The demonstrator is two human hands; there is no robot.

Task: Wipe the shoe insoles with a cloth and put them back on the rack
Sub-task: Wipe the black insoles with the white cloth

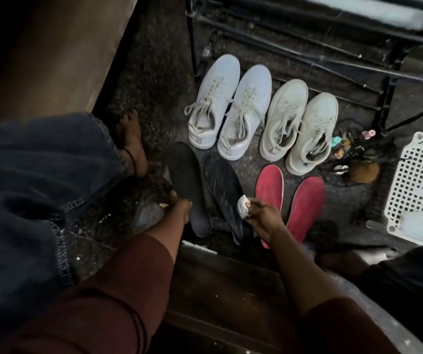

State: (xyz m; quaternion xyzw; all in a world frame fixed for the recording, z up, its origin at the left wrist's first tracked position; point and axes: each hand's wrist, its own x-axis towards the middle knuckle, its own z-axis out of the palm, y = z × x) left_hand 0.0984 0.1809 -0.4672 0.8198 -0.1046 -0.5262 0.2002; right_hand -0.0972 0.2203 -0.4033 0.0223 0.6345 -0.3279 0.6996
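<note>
Two black insoles lie side by side on the dark floor: the left black insole point(186, 185) and the right black insole point(222, 190). My left hand point(179, 206) grips the left one at its near edge. My right hand point(262, 214) pinches a small wadded white cloth point(243, 205) just above the right black insole's near end. Two red insoles point(269, 190) point(306, 200) lie to the right of my right hand. The black metal shoe rack point(289, 37) stands at the back.
Two pairs of pale sneakers stand in front of the rack: a white pair point(228, 106) and a greyish pair point(299, 126). A white perforated basket point(419, 190) sits at the right. A bare foot point(131, 144) and a dark trouser leg are at the left.
</note>
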